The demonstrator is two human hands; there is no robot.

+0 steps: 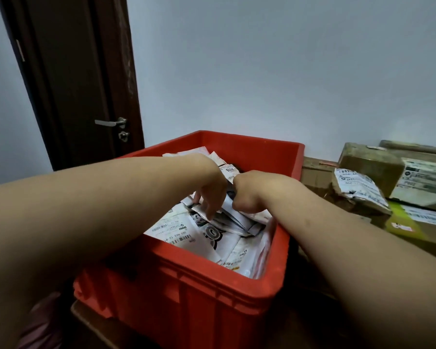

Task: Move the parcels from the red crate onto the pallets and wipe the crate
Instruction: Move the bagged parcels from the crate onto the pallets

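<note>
The red crate stands in front of me, filled with several white and grey parcel bags bearing printed labels. Both my arms reach down into it. My left hand has its fingers curled down onto a thin stack of grey parcels in the middle of the crate. My right hand is bent at the wrist right beside it, its fingers tucked under and hidden among the same parcels. The two hands nearly touch.
Cardboard boxes and labelled parcels lie stacked to the right of the crate against the pale wall. A dark wooden door with a metal handle stands at the left. The crate rests on a brown wooden surface.
</note>
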